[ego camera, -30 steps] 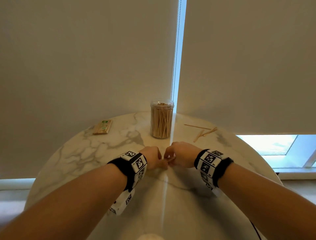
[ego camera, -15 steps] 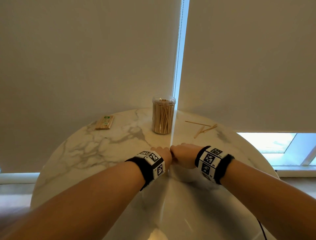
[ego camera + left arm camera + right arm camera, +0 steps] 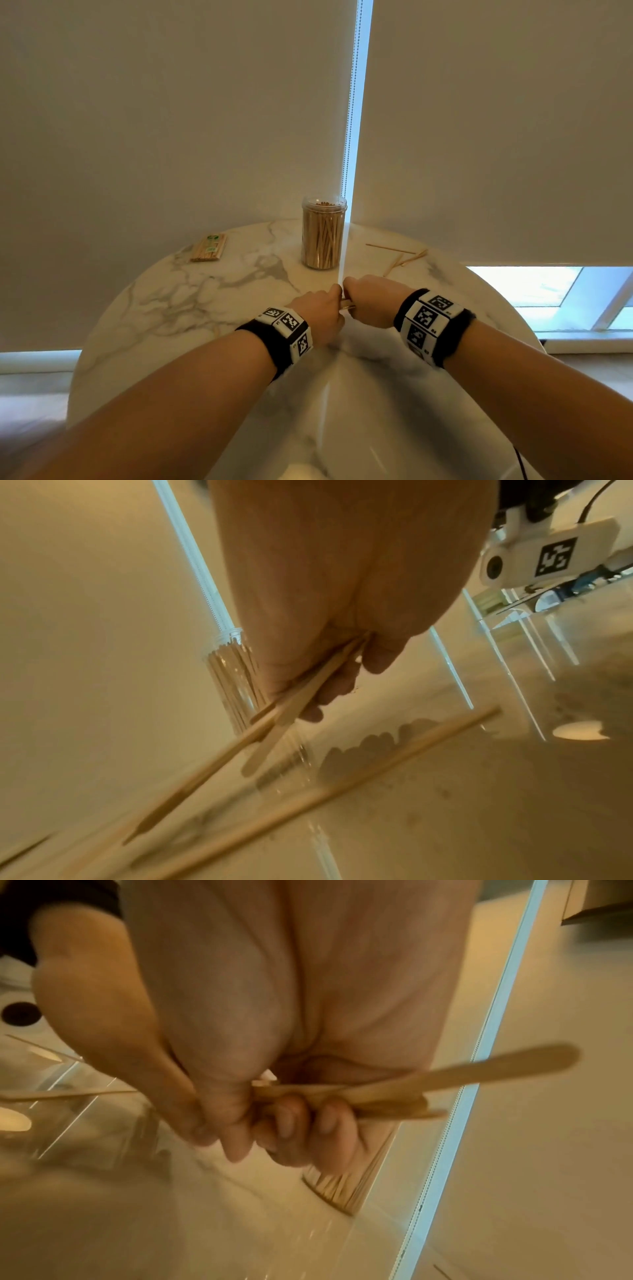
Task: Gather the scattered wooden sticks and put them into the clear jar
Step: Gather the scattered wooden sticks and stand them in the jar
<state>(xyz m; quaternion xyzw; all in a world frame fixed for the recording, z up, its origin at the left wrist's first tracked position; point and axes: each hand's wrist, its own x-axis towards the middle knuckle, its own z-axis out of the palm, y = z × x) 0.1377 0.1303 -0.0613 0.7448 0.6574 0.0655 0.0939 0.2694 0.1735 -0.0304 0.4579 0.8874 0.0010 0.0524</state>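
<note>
Risk first: bundle of sticks (image 3: 359, 1096) shared between both hands, ends splayed and uneven, so likely to fan out or drop one during the handover or the lift. Probably caused by a loose pinch on thin, smooth wood. Second risk: clear jar (image 3: 323, 236) already packed nearly full, standing upright near the far edge of the bench (image 3: 171, 301); pushing a splayed bundle in could catch the rim, tip the jar, or leave sticks poking out. Worth squaring the ends before inserting, as a judgement.

Left hand (image 3: 320, 313) fingers curled round several sticks, pointed ends sticking out below and toward the bench in the left wrist view. Right hand (image 3: 368, 301) fingers curled round the same bundle, flat rounded end jutting out to the side in the right wrist view. Hands touching, knuckles together, just in front of the jar.

Loose sticks (image 3: 400, 257) lying flat on the bench, right of the jar, apart from both hands, not yet gathered. One more stick on the bench under the left hand in the wrist view. Banded pack of sticks (image 3: 209, 247) far left on the bench, untouched.
</note>
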